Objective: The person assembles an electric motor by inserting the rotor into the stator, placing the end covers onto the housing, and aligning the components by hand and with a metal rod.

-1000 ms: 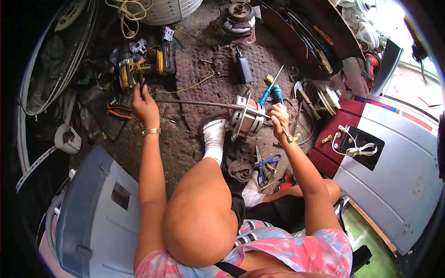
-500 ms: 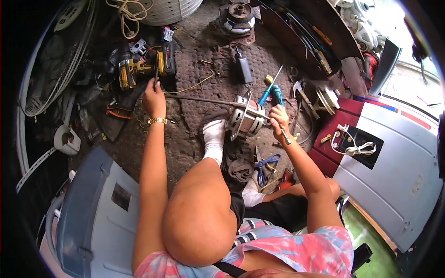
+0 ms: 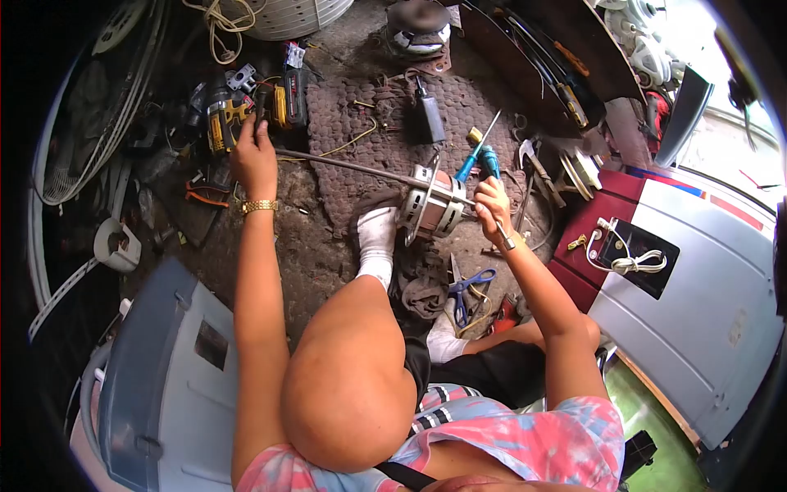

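My left hand [image 3: 255, 164] is closed round the far end of a long dark metal rod [image 3: 352, 167], with a dark piece sticking up past the fingers. This rod slants down to the right onto a small electric motor [image 3: 430, 207], which rests on the floor against my socked foot [image 3: 377, 238]. At the motor's right side my right hand [image 3: 493, 209] is closed on a short metal bar [image 3: 508, 243], whose end pokes out below the fingers. Whether bar and rod are one piece, I cannot tell. Just behind that hand lie teal-handled screwdrivers [image 3: 489, 161].
A yellow cordless drill [image 3: 225, 125] lies beyond my left hand. On the woven mat [image 3: 344, 115] is a dark rectangular block [image 3: 429, 115]. Blue scissors [image 3: 469, 291], a hammer [image 3: 537, 172] and a grey-and-red panel [image 3: 697, 279] lie to the right. A grey-blue casing [image 3: 164, 385] stands left.
My left hand has moved left and slightly away from me, and the rod now slants more steeply. The motor has turned a little, while my right hand stays nearly in place.
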A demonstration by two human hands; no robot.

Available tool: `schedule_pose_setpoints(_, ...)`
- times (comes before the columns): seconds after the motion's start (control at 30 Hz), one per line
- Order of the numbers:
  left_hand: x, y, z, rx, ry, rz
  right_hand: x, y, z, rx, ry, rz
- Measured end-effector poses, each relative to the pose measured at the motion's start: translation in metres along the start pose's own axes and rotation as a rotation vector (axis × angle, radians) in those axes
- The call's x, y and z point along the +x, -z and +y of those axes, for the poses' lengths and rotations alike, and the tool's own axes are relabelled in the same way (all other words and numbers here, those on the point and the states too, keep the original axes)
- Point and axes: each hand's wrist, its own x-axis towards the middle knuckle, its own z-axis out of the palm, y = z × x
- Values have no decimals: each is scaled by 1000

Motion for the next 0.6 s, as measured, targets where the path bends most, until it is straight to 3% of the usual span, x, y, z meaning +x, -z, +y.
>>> schedule_pose_setpoints(0.1,-8,-9,2,206,57,-134,-11,-2,3,17,-20,-26)
schedule_pose_setpoints(0.27,-8,-16,2,149,14,-204,-25,-4,-2,4,-40,-23)
schedule_pose_setpoints(0.37,-4,-11,19,310,-36,-277,-22,-5,2,19,-41,-9)
schedule_pose_setpoints(0.6,-2,-12,24,-113,-114,-46,-15,-4,13,47,11,-4)
